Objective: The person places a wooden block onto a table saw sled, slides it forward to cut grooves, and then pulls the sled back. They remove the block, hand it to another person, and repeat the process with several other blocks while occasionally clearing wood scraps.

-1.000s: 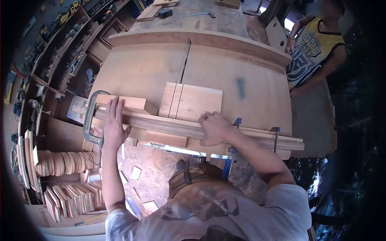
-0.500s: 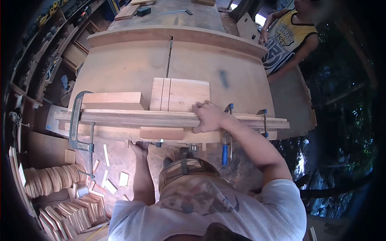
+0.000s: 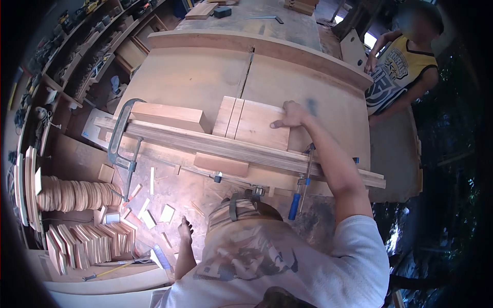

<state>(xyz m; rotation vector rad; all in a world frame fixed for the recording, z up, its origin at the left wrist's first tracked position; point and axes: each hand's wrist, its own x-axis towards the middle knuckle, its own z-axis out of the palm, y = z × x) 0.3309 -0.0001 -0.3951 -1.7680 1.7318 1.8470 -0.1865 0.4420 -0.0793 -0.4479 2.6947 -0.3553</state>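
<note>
My right hand [image 3: 291, 115] holds the right corner of a flat wooden board [image 3: 257, 126], with the thumb on top of it. Two straight grooves run across the board's left part. Along its near side lies a long layered wooden bar [image 3: 226, 145], fixed by a G-clamp [image 3: 117, 138] on the left and a blue-handled bar clamp [image 3: 295, 205] on the right. A thick wood block [image 3: 167, 115] rests left of the board. My left hand [image 3: 186, 229] hangs below the table edge, holding nothing, fingers apart and a little bent.
A narrow slot [image 3: 248, 69] cuts the tabletop [image 3: 179, 72] beyond the board, up to a raised wooden rail [image 3: 215, 41]. On the right stands a person [image 3: 400, 66] in a yellow jersey. Stacked wood pieces [image 3: 87, 244] and offcuts lie on the floor at left.
My right hand has moved from the near bar to the board's far right corner. My left hand has come away from the table's underside and dropped back. The view has turned.
</note>
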